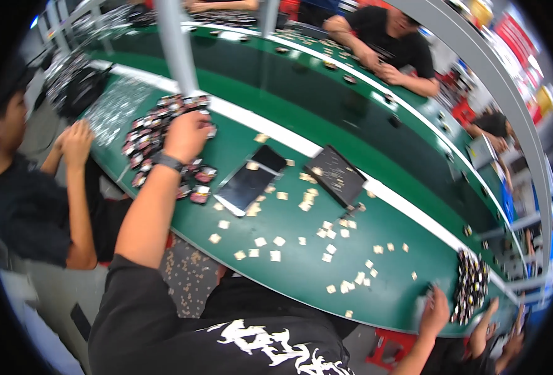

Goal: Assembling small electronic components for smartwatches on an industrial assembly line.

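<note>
My left hand [186, 136], with a dark band at the wrist, reaches over a pile of small black pieces with reddish and white markings [146, 140] on the green table. Its fingers are curled at the pile's right edge, and what they grip is hidden. Far to the right, my right hand [437, 310] has its fingers pinched together near the table's front edge. Something small, dark and partly shiny shows at its fingertips, too blurred to name. Beside that hand stands a stacked heap of black pieces [471, 284].
A phone [250, 181] and a black tray [336, 175] lie mid-table among scattered pale square bits [275, 255]. Clear plastic bags [123, 103] lie at far left. Beyond runs a dark conveyor belt [301, 106] with a grey post [178, 50]. Co-workers sit left, right and opposite.
</note>
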{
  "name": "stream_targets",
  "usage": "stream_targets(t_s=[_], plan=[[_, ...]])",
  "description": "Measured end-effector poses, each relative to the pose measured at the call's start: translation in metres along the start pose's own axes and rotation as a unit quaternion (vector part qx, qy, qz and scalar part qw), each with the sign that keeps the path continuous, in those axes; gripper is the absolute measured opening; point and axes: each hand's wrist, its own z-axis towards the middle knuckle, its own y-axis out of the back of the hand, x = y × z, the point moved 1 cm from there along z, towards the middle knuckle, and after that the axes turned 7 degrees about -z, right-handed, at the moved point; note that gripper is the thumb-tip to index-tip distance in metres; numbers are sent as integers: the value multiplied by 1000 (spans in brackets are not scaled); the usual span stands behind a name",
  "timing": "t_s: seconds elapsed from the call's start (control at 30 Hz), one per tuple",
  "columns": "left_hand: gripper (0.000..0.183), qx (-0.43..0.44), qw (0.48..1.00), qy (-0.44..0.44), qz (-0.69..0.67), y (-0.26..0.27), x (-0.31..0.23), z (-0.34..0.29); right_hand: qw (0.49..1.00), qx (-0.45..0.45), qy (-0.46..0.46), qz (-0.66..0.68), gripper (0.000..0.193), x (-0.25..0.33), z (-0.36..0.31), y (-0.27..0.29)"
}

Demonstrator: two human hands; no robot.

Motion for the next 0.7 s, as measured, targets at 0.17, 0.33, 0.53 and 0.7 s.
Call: stream_targets(t_s=[0.17,0.33,0.53,0.7], plan=[[29,25,989,7,146,13,-15,5,977,-79,197,31,31,123,3,29],[32,-5,987,-52,155,12,-52,-8,945,-123,303,-21,27,168,-7,21],[31,28,995,-71,62,2,-99,-47,947,-101,305,-26,27,162,-14,17],[28,46,998,-52,-11,-2,-109,-81,948,-59,312,-6,26,163,-15,22]])
